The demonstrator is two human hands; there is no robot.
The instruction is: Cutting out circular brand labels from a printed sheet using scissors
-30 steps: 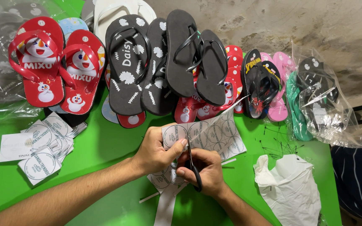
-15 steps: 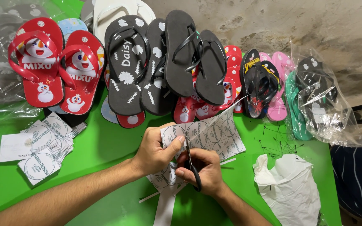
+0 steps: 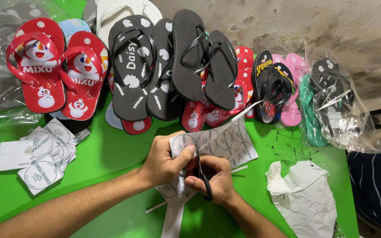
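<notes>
My left hand (image 3: 164, 161) pinches a white paper sheet (image 3: 232, 141) printed with round labels, holding it just above the green table (image 3: 111, 154). My right hand (image 3: 214, 178) grips black-handled scissors (image 3: 201, 174), blades pointing up into the sheet beside my left thumb. A cut strip of paper curls up from the sheet's top edge. More printed paper lies under both hands.
A stack of cut square labels (image 3: 45, 152) lies at the left. Red snowman flip-flops (image 3: 56, 68), black patterned flip-flops (image 3: 142, 66) and plain black ones (image 3: 203, 61) line the back. Bagged sandals (image 3: 336, 101) sit right; a white plastic bag (image 3: 305, 198) lies front right.
Both hands stay in place on the sheet; the scissors have shifted only slightly along the cut.
</notes>
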